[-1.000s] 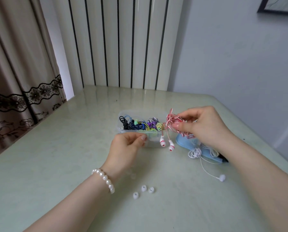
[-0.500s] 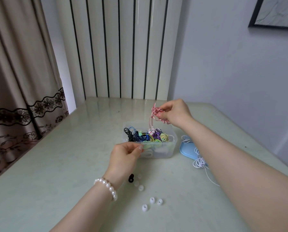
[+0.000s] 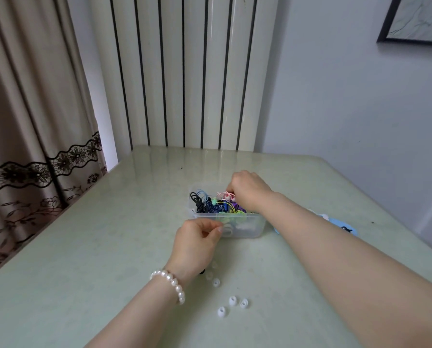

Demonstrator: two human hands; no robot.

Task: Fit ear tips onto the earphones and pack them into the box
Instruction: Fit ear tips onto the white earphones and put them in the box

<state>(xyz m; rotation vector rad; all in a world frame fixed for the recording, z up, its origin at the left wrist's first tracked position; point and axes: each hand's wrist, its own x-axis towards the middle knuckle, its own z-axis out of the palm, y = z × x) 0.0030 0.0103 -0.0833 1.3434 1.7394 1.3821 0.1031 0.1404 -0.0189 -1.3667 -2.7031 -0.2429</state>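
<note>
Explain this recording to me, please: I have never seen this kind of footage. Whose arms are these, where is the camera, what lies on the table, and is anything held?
No machine here: a person wears one wide-angle camera on the head, looking down at both bare hands. The right hand reaches into a clear plastic box full of coloured coiled earphones and pinches the pink earphones there. The left hand, with a pearl bracelet on its wrist, rests against the box's near wall, fingers pinched; whether it holds anything is unclear. On the pale green table lie loose white ear tips, and a blue object shows beyond the right forearm.
</note>
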